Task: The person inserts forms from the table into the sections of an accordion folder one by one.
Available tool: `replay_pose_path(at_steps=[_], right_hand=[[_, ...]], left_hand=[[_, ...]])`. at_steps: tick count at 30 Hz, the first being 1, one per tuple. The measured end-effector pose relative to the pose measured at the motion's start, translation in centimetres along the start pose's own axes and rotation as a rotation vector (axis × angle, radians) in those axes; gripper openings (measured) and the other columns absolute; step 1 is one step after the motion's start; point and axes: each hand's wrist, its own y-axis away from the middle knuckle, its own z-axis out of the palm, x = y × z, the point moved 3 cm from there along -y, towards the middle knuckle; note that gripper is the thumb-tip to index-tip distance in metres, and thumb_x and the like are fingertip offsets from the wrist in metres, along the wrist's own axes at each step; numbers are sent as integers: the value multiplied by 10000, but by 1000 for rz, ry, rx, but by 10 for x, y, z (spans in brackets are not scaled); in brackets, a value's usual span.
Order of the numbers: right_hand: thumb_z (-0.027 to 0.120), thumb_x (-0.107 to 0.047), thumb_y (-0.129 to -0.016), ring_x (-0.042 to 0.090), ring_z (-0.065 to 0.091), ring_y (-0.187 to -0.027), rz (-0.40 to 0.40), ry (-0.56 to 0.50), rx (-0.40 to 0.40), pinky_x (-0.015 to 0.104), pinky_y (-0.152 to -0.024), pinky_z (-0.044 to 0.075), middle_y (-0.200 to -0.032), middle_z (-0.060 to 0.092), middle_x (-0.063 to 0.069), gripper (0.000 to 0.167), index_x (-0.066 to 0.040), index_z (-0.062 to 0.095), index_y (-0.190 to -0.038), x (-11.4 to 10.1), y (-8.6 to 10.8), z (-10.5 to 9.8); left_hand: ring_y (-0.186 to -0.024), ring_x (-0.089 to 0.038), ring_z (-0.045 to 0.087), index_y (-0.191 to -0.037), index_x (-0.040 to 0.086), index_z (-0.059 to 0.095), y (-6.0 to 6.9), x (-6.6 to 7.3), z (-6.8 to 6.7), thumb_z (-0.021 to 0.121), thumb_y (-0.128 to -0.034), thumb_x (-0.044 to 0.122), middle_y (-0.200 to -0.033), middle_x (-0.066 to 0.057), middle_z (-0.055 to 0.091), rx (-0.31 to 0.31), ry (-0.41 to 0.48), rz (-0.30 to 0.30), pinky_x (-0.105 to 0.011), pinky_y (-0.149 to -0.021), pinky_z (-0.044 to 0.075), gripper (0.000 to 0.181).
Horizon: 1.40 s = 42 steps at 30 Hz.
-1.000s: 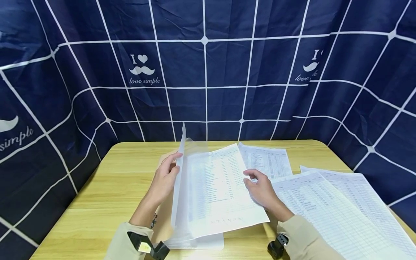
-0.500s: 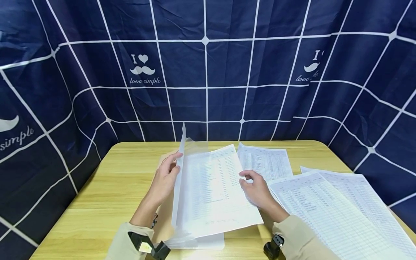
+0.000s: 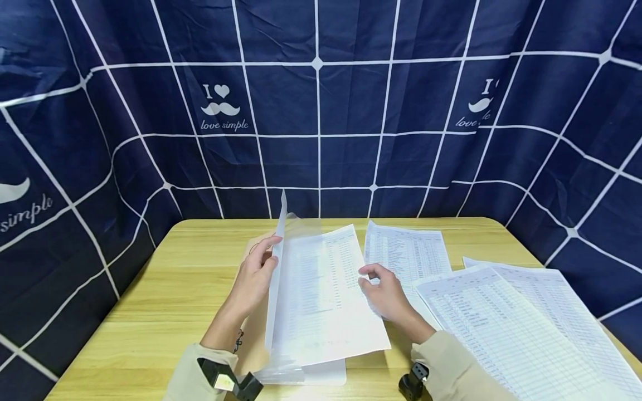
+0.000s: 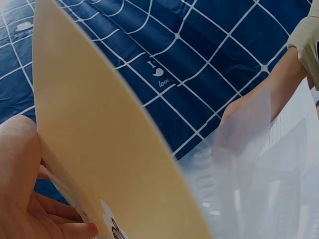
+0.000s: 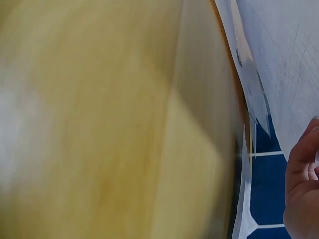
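Observation:
A display folder with a tan cover (image 4: 99, 109) stands partly open on the table, its cover tilted up. My left hand (image 3: 254, 275) grips that cover at its edge, thumb on one side. Clear plastic sleeves (image 4: 239, 149) fan out from the folder. A printed sheet (image 3: 346, 312) lies mostly behind a clear sleeve, with its right part outside. My right hand (image 3: 386, 295) pinches the right edge of this sheet between thumb and fingers. In the right wrist view only part of the right hand (image 5: 304, 174) shows, beside the paper.
A printed sheet (image 3: 406, 250) lies behind my right hand. More printed sheets (image 3: 491, 312) overlap at the right of the wooden table (image 3: 165, 301). A dark blue curtain (image 3: 346, 156) with white lines hangs around the table's back and sides.
My right hand has moved left, sliding the printed sheet further into the clear sleeve. More of the sheet behind it now shows. The left hand has kept its hold on the cover.

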Motion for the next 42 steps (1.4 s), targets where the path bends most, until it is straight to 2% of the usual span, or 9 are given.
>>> replay_pose_path(at_steps=[6,13,18,23,26,33,42], right_hand=[[588,-120,-889,153,564,-614,-3,-38,-36,291,-601,491,-1102,538,153,231,-57,615,-1110,-4,1,7],[530,-103,-920,101,402,-456,-5,-56,-98,200,-410,367,-1083,548,132,240,-54,607,-1141,-8,4,13],[496,-94,-929,92,370,-442,-2,-64,-93,209,-412,347,-1067,571,115,262,-49,618,-1156,-9,5,15],[436,-61,-931,85,323,-394,21,-94,-127,194,-372,316,-1080,556,123,321,-53,600,-1207,-8,6,18],[417,-28,-918,92,326,-401,9,-91,-149,196,-386,333,-1127,538,132,354,-45,588,-1228,-9,7,21],[469,15,-906,151,522,-517,-15,-115,-183,285,-535,520,-1157,519,178,418,-27,508,-1320,-11,8,29],[495,0,-906,176,560,-605,-5,-103,-223,294,-567,528,-1211,533,200,515,-34,397,-1410,-16,8,35]], left_hand=[[-1067,-280,580,-1359,116,472,-1,1,0,412,-949,92,-1337,-114,447,-5,6,-2,-386,-852,462,415],[-1043,-262,582,-1351,133,482,-1,1,0,417,-946,90,-1313,-121,469,0,5,-12,-365,-832,461,413],[-1009,-261,587,-1348,142,485,0,1,1,417,-946,94,-1262,-135,494,-1,8,-16,-346,-810,463,411],[-1028,-261,580,-1350,145,483,0,1,1,417,-946,99,-1282,-133,482,0,1,-20,-362,-829,456,412],[-1050,-261,573,-1352,146,481,0,1,1,418,-946,98,-1314,-125,465,3,-7,-21,-378,-849,449,414],[-1047,-265,575,-1353,140,479,0,1,1,418,-941,89,-1334,-121,447,6,-5,-19,-383,-847,450,420],[-1044,-267,582,-1355,141,480,0,1,0,416,-945,93,-1319,-128,458,1,1,-17,-388,-841,462,418]])
